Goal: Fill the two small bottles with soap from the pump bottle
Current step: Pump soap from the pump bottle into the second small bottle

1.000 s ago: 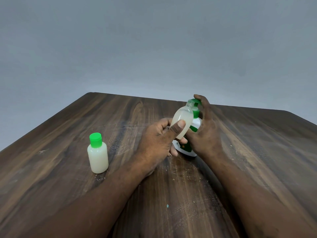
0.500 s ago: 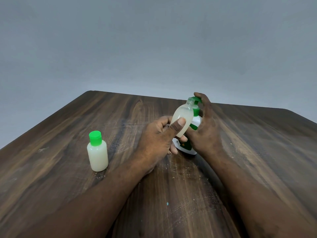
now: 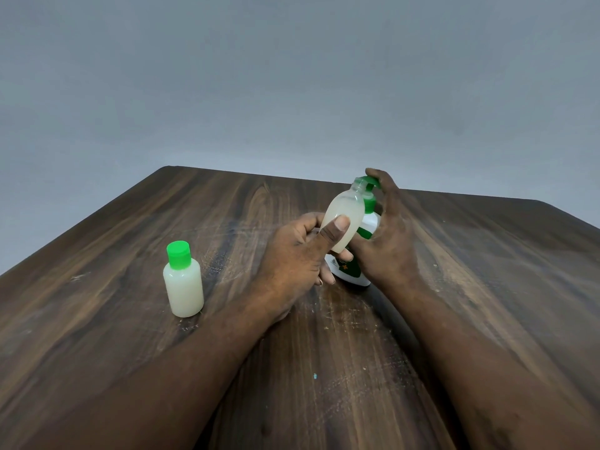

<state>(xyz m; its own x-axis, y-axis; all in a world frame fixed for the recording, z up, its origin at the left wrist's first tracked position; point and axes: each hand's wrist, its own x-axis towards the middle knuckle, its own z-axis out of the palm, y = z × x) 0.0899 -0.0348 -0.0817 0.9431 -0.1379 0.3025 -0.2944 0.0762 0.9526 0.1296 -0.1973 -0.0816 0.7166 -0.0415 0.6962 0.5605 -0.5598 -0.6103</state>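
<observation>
Hands first. My read from the head view: left hand (image 3: 302,251) is closed round the uncapped small bottle (image 3: 341,219), thumb flat across its front and fingers curled behind. The bottle is lifted off the table (image 3: 487,287) and tilted, its open neck leaning right and up against the spout of the pump bottle (image 3: 349,271). Whitish soap fills most of it.

Right hand (image 3: 393,241) grips the pump bottle from the right side, palm and lower fingers wrapped round the body, one finger hooked over the green pump head (image 3: 371,181). The pump bottle stands upright on the table, base visible just below the left hand's fingers.

The capped small bottle (image 3: 183,287) stands upright well off to the left, apart from both hands. It is full of the same whitish soap, with its green cap (image 3: 178,253) on.

Versus half a second and a second back, both grips are unchanged: same thumb placement, same finger on the pump head, neck still at the spout. The whole scene sits a touch higher in frame (looks like head tilt, since the capped bottle shifted with everything else). I can't tell whether the pump head has travelled or the soap level has risen.
</observation>
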